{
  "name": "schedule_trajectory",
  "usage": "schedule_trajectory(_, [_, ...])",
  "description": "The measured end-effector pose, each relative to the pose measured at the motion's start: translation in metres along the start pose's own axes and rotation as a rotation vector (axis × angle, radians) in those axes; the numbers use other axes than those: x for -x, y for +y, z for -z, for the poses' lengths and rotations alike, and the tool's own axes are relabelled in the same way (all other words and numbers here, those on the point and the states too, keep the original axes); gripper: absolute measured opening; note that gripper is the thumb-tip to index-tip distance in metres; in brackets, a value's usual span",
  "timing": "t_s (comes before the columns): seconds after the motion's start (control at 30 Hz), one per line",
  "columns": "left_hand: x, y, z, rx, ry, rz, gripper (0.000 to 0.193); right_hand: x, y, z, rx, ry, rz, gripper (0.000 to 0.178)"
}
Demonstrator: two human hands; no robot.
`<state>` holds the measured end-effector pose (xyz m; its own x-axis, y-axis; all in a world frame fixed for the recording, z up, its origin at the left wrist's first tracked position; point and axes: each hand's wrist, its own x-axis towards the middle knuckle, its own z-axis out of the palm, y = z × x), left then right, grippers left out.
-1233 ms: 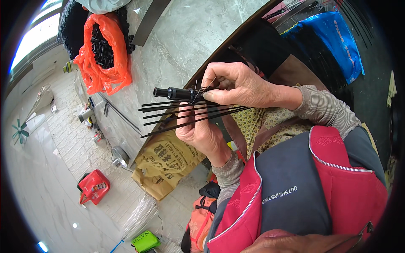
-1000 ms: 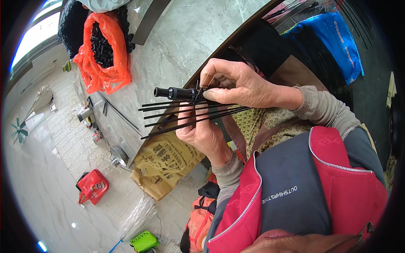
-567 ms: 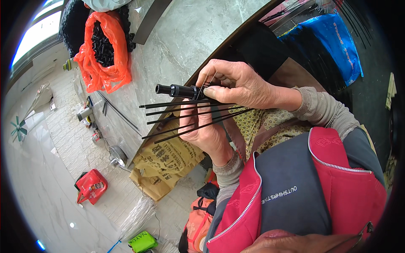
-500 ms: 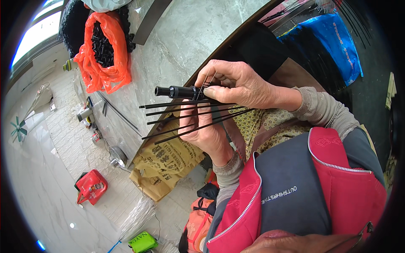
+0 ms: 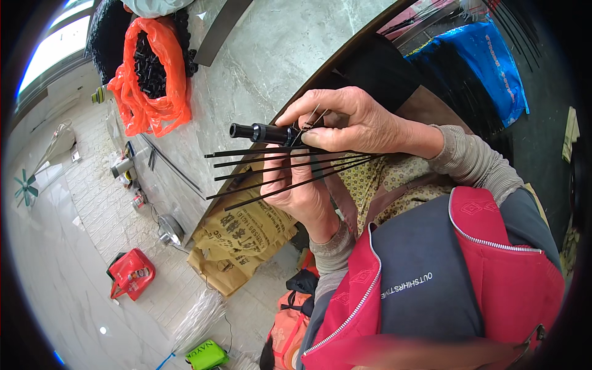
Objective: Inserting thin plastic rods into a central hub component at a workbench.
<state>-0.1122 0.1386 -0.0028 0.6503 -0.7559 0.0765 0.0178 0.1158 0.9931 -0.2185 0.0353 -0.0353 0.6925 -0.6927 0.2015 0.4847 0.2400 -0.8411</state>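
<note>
My left hand (image 5: 300, 188) is closed around a black stepped plastic tube (image 5: 258, 132), its narrow end pointing left. My right hand (image 5: 364, 123) pinches thin dark wires (image 5: 316, 117) between thumb and index finger at the tube's right end. Several slim black rods (image 5: 246, 177) fan out leftward, crossing in front of my left fingers. Their right ends run beneath my right hand, so what grips them is hidden. Where the wires meet the tube is too small to make out.
A grey stone-patterned table (image 5: 259, 55) carries an orange plastic bag (image 5: 179, 111) of small black parts. A brown paper sack (image 5: 240, 240) lies below my left hand. Blue packaging (image 5: 502, 74) with dark rods stands at upper right; a red bag (image 5: 132, 274) is on the floor.
The tube has shifted slightly right. The pinched wires lean further right, and my right index finger has moved a little left. Both hands keep their hold.
</note>
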Motion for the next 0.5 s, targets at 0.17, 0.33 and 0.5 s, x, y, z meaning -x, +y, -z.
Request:
schedule_trajectory(0.17, [0.001,0.002,-0.002,0.006,-0.008,0.013,0.026,-0.001,0.006,0.004,-0.013,-0.01,0.005,0.028])
schedule_trajectory(0.33, [-0.001,-0.001,-0.006,0.016,-0.004,-0.015,0.026,-0.002,0.001,0.006,0.039,-0.011,0.004,0.027])
schedule_trajectory(0.5, [-0.003,0.001,-0.008,0.09,-0.037,0.006,0.024,-0.001,0.0,0.01,0.038,-0.002,-0.063,0.028])
